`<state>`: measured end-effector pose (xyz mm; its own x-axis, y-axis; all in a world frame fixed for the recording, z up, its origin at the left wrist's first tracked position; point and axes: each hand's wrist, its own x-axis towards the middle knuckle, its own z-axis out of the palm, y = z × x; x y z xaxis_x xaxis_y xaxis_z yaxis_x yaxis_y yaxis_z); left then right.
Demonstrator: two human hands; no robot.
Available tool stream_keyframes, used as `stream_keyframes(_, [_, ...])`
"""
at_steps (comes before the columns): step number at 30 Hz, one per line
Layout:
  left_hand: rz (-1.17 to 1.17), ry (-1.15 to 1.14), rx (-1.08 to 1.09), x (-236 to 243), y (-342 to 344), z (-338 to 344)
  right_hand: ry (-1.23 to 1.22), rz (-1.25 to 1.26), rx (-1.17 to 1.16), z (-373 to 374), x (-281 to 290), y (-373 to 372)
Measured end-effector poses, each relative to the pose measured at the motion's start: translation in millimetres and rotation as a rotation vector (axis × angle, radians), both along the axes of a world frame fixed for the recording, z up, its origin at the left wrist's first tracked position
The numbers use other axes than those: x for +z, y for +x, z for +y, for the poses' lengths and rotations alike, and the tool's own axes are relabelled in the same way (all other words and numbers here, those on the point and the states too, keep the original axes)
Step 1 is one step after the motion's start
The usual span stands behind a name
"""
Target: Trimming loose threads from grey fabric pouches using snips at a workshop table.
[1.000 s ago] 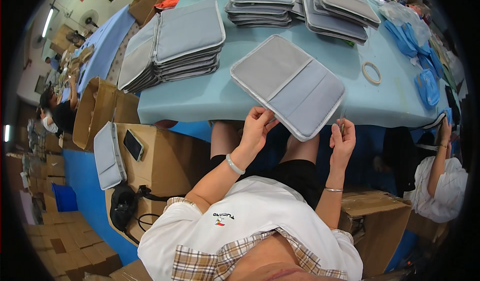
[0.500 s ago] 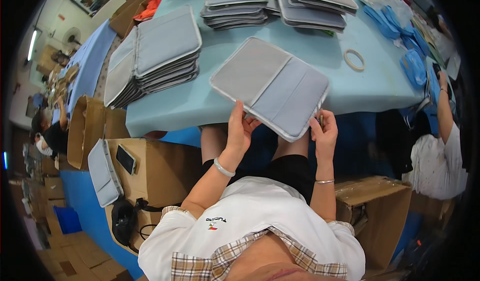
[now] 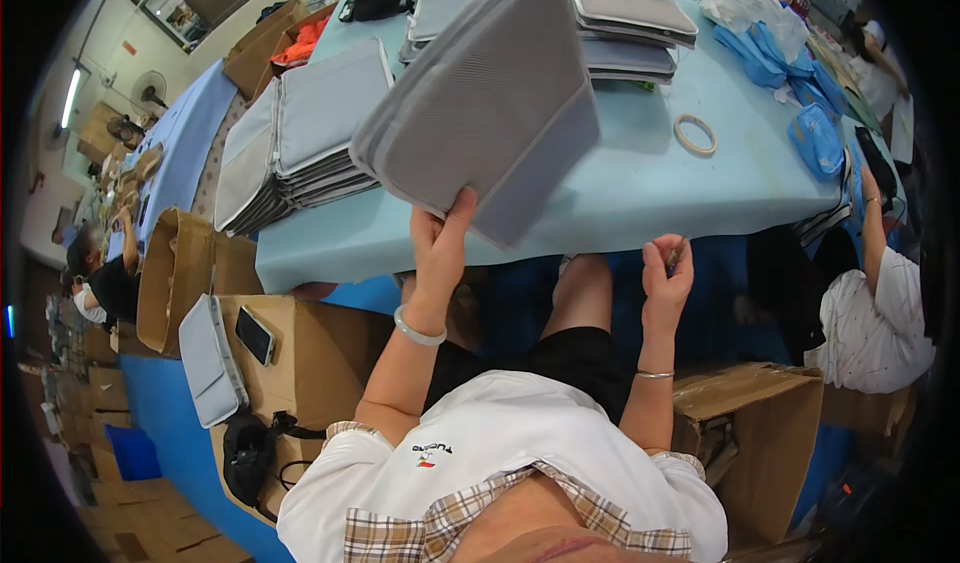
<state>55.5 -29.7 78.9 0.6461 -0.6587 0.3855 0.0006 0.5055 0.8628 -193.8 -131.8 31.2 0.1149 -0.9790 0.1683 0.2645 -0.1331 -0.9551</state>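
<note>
My left hand [image 3: 440, 248] pinches the lower edge of a grey padded fabric sleeve [image 3: 480, 113], thumb on top. The sleeve is tilted up above the table's near edge, its face toward me, and looks several layers thick at its left side. My right hand [image 3: 663, 283] is closed around a small metallic thing whose kind I cannot make out, apart from the sleeve. Beyond the left hand lies a stack of similar grey sleeves [image 3: 325, 108]. Another stack [image 3: 635, 13] stands behind the held sleeve, which partly hides a further stack [image 3: 440, 8].
The table [image 3: 700, 198] has a pale blue cover, with a tape roll [image 3: 695, 135] and blue plastic bags [image 3: 815, 138] toward the right. Cardboard boxes [image 3: 750, 413] stand beside me; one at left bears a phone [image 3: 255, 336] and a sleeve [image 3: 212, 358]. A co-worker [image 3: 870, 313] is at right.
The sleeve has moved up and away from me in my left hand, tilting upright. My right hand has let go of its edge and stands a little to the right.
</note>
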Motion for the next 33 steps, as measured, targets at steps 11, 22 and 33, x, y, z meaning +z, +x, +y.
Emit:
stream_keyframes(11, [-1.259,0.162,0.107,10.8,4.0,-24.8,-0.226,0.134,-0.069,-25.5,71.5,12.3])
stream_keyframes(22, [-1.362,0.216,0.107,0.0,-11.3,-28.2,-0.092,0.16,0.103,-34.6,46.2,25.9])
stream_keyframes(33, [-1.411,0.2,0.136,-16.3,-5.7,-33.7,-0.357,0.392,0.013,-2.4,36.1,27.9])
